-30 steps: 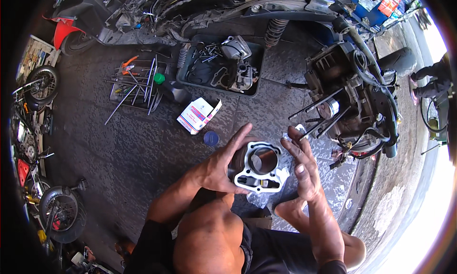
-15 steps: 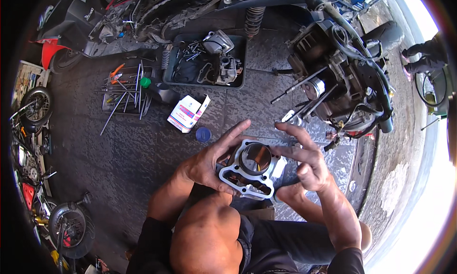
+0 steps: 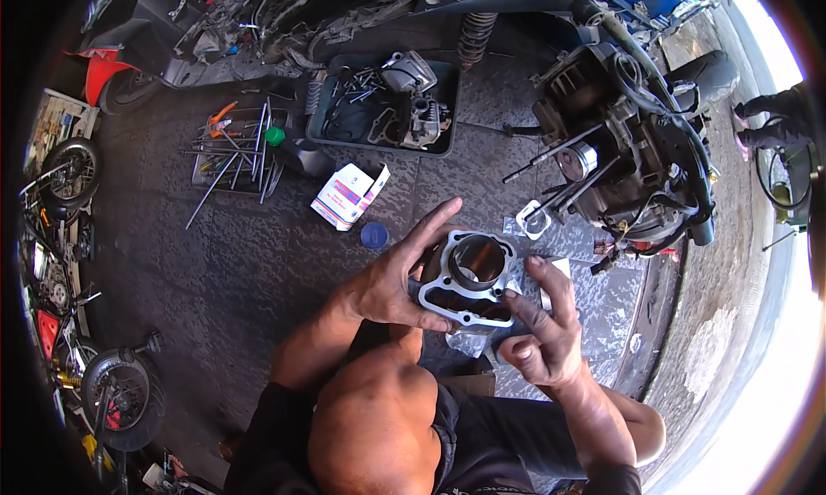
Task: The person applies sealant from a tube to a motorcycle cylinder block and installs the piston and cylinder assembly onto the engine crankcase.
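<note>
A silver engine cylinder block [image 3: 465, 290] is held above my lap, its flat face and round bore turned up toward me. My left hand [image 3: 387, 288] grips it from the left, thumb along the near side and index finger stretched out past the far edge. On the other side my right hand [image 3: 553, 336] has its fingers apart, with one fingertip at the block's right corner; whether it touches is hard to tell. Beyond, at the right, stands a partly stripped engine [image 3: 615, 142] with a piston [image 3: 577, 161] and long studs sticking out.
A pale gasket [image 3: 534, 220] lies on the floor below the engine. Farther off are a dark tray [image 3: 315, 133] of engine parts and bolts, a white box [image 3: 342, 198], a blue lid [image 3: 374, 235], a green-capped bottle [image 3: 307, 159] and several tools. Wheels [image 3: 120, 400] line the left.
My right hand has come down and closer to the block's right corner, its fingers lower than before. The gasket on the floor now shows more fully. The view has shifted slightly.
</note>
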Motion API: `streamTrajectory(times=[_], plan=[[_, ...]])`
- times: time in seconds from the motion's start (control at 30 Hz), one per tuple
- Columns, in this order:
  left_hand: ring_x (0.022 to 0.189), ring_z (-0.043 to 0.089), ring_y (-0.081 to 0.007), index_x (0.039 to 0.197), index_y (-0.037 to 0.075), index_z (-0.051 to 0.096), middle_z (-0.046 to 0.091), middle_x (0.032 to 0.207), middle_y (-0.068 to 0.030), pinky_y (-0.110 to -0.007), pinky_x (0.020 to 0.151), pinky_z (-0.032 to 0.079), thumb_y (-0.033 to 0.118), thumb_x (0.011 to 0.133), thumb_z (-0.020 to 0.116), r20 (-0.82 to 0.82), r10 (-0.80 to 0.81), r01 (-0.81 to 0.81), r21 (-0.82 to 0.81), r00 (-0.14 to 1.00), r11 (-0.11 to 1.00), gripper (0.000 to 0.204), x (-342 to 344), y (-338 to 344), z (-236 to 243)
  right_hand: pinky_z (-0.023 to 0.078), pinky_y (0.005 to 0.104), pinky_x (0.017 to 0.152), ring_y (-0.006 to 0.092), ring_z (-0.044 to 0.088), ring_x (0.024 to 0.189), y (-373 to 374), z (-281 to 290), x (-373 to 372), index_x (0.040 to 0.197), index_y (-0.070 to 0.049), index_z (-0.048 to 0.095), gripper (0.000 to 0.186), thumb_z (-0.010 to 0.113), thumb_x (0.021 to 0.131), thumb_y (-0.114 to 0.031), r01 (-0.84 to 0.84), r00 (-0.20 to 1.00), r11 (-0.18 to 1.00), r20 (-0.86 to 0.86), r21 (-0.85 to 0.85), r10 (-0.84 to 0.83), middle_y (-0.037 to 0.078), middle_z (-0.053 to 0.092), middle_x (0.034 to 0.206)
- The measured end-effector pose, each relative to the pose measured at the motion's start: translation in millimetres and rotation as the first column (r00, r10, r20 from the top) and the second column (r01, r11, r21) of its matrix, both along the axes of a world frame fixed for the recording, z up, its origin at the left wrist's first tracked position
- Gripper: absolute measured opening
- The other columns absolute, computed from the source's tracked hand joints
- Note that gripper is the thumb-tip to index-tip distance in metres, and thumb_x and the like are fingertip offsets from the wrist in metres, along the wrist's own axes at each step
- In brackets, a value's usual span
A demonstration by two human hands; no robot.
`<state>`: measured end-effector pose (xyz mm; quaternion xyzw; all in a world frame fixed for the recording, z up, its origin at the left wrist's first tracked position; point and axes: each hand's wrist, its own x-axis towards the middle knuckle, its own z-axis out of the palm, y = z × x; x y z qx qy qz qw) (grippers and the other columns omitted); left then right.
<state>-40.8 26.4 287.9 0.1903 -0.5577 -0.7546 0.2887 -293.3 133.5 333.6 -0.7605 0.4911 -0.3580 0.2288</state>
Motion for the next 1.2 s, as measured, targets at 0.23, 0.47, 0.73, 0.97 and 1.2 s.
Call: streamTrajectory(times=[0.23, 0.47, 0.73, 0.97, 1.2], plan=[[0.14, 0.042, -0.0339, 0.159, 0.0, 0.003, 0.036, 0.153, -0.0248, -0.044, 0.118, 0.033, 0.03, 0.061, 0.096, 0.176, 0.142, -0.11, -0.184, 0.974, 0.977, 0.138, -6, 7, 5, 0.035, 0.0626, 0.108, 0.0471, 0.049, 0.127, 14, -2, 12, 0.121, -0.007, 0.07, 0.052, 0.051, 0.098, -0.05, 0.074, 0.994, 0.993, -0.079, -0.09, -0.082, 0.029, 0.049, 0.14], [0.142, 0.041, -0.0359, 0.158, -0.001, 0.006, 0.029, 0.156, -0.0279, -0.046, 0.116, 0.037, 0.03, 0.062, 0.096, 0.302, 0.344, -0.19, -0.439, 0.889, 0.878, 0.135, -13, 16, 7, 0.024, 0.0643, 0.114, 0.0485, 0.036, 0.138, 24, -2, 39, 0.121, -0.015, 0.073, 0.051, 0.053, 0.096, -0.054, 0.068, 0.963, 0.983, -0.246, -0.17, -0.11, 0.029, 0.042, 0.147], [0.135, 0.043, -0.0447, 0.158, -0.001, 0.01, 0.037, 0.148, -0.0292, -0.05, 0.113, 0.039, 0.027, 0.063, 0.094, 0.317, 0.49, -0.212, -0.623, 0.812, 0.753, 0.129, -17, 20, 21, 0.02, 0.0679, 0.113, 0.0543, 0.028, 0.14, 9, -8, 53, 0.132, -0.008, 0.064, 0.055, 0.05, 0.098, -0.049, 0.358, 0.895, 0.933, -0.273, -0.036, -0.354, 0.032, 0.03, 0.152], [0.133, 0.044, -0.0452, 0.157, -0.001, 0.012, 0.039, 0.145, -0.0299, -0.05, 0.11, 0.04, 0.025, 0.066, 0.091, 0.312, 0.508, -0.215, -0.644, 0.803, 0.734, 0.123, -21, 22, 23, 0.014, 0.0692, 0.115, 0.0519, 0.024, 0.145, 2, -7, 63, 0.131, -0.018, 0.066, 0.051, 0.052, 0.097, -0.053, 0.283, 0.942, 0.959, -0.19, 0.014, -0.275, 0.03, 0.03, 0.154], [0.135, 0.043, -0.044, 0.157, -0.002, 0.014, 0.038, 0.146, -0.0299, -0.05, 0.112, 0.039, 0.026, 0.067, 0.09, 0.309, 0.537, -0.258, -0.624, 0.785, 0.738, 0.121, -19, 23, 14, 0.015, 0.069, 0.115, 0.05, 0.029, 0.143, 16, -12, 59, 0.121, -0.02, 0.073, 0.042, 0.054, 0.096, -0.048, 0.17, 0.966, 0.982, -0.186, -0.078, -0.182, 0.029, 0.035, 0.152]])
